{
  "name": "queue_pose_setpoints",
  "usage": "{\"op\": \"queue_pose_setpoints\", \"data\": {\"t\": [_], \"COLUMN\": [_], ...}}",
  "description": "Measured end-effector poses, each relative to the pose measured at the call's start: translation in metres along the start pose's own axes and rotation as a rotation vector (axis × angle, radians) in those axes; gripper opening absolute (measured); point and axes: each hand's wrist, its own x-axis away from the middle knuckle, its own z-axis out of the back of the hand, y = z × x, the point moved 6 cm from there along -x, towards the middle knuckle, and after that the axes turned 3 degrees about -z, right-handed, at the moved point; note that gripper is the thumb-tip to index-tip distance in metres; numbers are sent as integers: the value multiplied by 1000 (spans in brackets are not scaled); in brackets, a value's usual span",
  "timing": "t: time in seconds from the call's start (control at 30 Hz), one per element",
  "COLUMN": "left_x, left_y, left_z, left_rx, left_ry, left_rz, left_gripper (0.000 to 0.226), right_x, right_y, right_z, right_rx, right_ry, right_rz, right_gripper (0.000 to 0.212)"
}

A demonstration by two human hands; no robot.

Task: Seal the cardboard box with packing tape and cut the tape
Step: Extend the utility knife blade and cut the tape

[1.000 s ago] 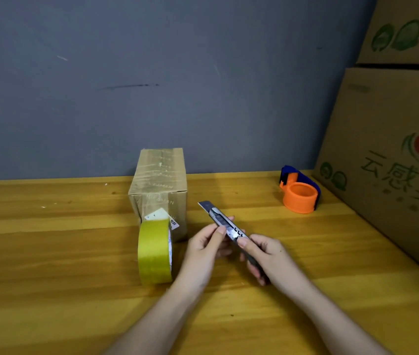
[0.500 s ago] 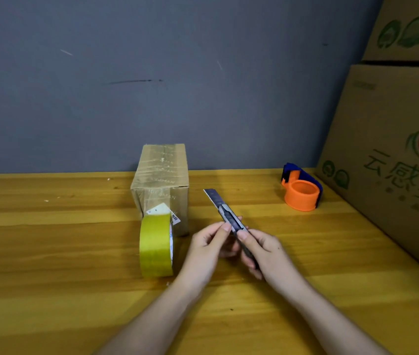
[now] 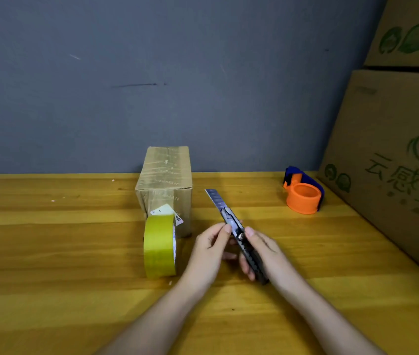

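A small cardboard box (image 3: 165, 180), wrapped in clear tape, stands on the wooden table (image 3: 49, 252) near the wall. A roll of yellowish packing tape (image 3: 159, 245) stands on edge right in front of it, touching its lower front. Right of the roll, both my hands hold a utility knife (image 3: 231, 221) above the table. Its segmented blade is extended and points up and away to the left. My right hand (image 3: 262, 252) grips the dark handle with the thumb near the slider. My left hand (image 3: 212, 248) pinches the knife body from the left.
An orange and blue tape dispenser (image 3: 303, 193) sits at the back right of the table. Large printed cardboard cartons (image 3: 395, 155) are stacked along the right edge. A grey wall rises behind the table.
The knife blade sticks out further than a second ago. Both hands stayed close together, shifting slightly; the box and tape roll did not move.
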Motion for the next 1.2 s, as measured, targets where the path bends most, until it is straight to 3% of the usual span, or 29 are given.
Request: {"op": "queue_pose_setpoints", "data": {"t": [0.13, 0.4, 0.5, 0.63, 0.77, 0.97, 1.2], "left_x": [3, 43, 59, 58, 51, 39, 24], "left_y": [6, 69, 101, 112, 82, 67, 75], "left_z": [-2, 10, 39, 103, 152, 140, 135], "left_rx": [-207, -602, -489, -297, -324, -442, -388], "left_ry": [-8, -170, -125, 106, 215, -83, -132], "left_rz": [-21, -91, -167, -162, 19, 78, 46], "left_gripper": [24, 37, 15, 17, 29, 73, 80], "right_x": [0, 12, 11, 10, 12, 14, 17], "right_y": [-2, -25, -29, -32, -38, -39, -42], "right_z": [1, 0, -9, -21, -30, -40, -45], "right_rx": [-12, -95, -56, -54, -59, -33, 81], "right_ry": [41, 117, 104, 55, 40, 31, -39], "right_rz": [58, 188, 190, 157, 151, 105, 65], "right_gripper": [23, 26, 28, 33, 33, 32, 30]}}
